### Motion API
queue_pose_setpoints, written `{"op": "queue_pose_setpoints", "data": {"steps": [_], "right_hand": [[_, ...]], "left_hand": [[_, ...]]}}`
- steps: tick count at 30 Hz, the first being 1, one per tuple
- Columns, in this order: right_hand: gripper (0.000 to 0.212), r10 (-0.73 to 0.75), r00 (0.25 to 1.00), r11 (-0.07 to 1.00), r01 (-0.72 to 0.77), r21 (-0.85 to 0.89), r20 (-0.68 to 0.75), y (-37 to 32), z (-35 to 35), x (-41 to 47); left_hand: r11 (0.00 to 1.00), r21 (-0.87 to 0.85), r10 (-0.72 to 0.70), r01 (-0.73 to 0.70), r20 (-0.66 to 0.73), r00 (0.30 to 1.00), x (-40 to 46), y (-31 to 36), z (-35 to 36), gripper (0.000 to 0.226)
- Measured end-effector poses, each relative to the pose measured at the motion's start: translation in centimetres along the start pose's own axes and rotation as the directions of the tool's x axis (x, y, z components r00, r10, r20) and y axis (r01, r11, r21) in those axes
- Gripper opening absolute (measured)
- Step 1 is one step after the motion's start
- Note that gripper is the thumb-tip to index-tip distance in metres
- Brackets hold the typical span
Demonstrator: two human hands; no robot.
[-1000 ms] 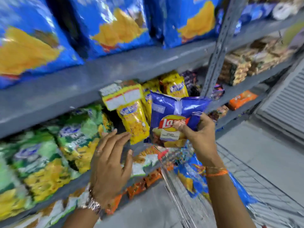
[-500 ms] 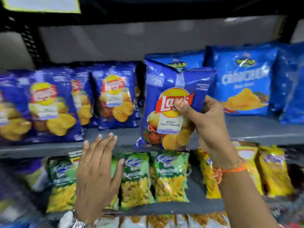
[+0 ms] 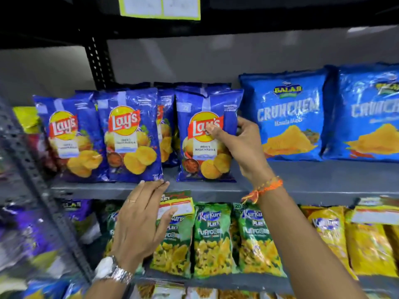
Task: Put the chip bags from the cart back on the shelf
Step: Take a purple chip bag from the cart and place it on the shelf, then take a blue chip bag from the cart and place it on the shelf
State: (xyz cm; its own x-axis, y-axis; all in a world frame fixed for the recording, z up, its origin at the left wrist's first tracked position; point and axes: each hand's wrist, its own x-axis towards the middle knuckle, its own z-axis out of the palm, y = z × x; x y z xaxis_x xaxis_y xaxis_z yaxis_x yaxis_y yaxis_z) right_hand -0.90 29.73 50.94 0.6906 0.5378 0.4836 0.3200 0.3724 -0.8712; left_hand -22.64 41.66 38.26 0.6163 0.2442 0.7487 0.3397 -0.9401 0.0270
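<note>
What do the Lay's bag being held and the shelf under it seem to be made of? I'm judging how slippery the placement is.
Lay's bag, gripped by the right hand: looks like thin glossy plastic film, given the glare streaks and crinkles. Shelf: looks like grey painted metal with a matte, smooth finish, judging by its thin flat edge and the perforated upright; not certain.

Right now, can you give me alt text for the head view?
The right hand sets a blue Lay's bag upright on the grey shelf, beside matching Lay's bags. The left hand, open and empty, hovers at the shelf's edge above green Kurkure bags.
</note>
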Motion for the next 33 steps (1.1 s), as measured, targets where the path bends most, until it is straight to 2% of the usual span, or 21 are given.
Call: {"op": "queue_pose_setpoints", "data": {"steps": [8,12,18,21,25,29,33], "right_hand": [[0.054,-0.023,0.996,0.950,-0.004,-0.312,-0.084,0.3,-0.3,-0.9],[0.052,0.003,0.995,0.946,-0.034,-0.323,-0.096,0.3,0.1,-0.8],[0.056,-0.004,0.996,0.947,-0.027,-0.321,-0.094,0.0,-0.3,-0.9],[0.057,-0.017,0.993,0.964,-0.014,-0.266,-0.115,-0.4,-1.6,-1.0],[0.051,-0.076,0.971,0.976,0.026,-0.216,-0.225,-0.6,-5.0,-2.1],[0.038,-0.131,0.933,0.972,0.054,-0.228,-0.334,-0.4,-9.8,-4.6],[0.031,-0.141,0.889,0.960,0.016,-0.278,-0.436,-0.4,-16.4,-8.9]], "left_hand": [[0.999,-0.051,-0.006,0.000,-0.115,0.993,-0.5,-0.5,1.0,0.056],[0.998,-0.064,-0.008,-0.002,-0.159,0.987,-0.3,-0.4,1.2,0.055],[0.995,-0.100,-0.011,-0.004,-0.153,0.988,-0.4,-0.3,1.3,0.056],[0.990,-0.137,-0.014,-0.018,-0.224,0.974,-0.7,0.6,1.4,0.056],[0.965,-0.221,0.072,-0.138,-0.281,0.957,-0.7,4.2,2.3,0.050],[0.892,-0.354,0.209,-0.283,-0.232,0.950,-0.2,10.3,4.5,0.051],[0.762,-0.538,0.347,-0.361,-0.133,0.929,-1.5,17.4,8.5,0.051]]}}
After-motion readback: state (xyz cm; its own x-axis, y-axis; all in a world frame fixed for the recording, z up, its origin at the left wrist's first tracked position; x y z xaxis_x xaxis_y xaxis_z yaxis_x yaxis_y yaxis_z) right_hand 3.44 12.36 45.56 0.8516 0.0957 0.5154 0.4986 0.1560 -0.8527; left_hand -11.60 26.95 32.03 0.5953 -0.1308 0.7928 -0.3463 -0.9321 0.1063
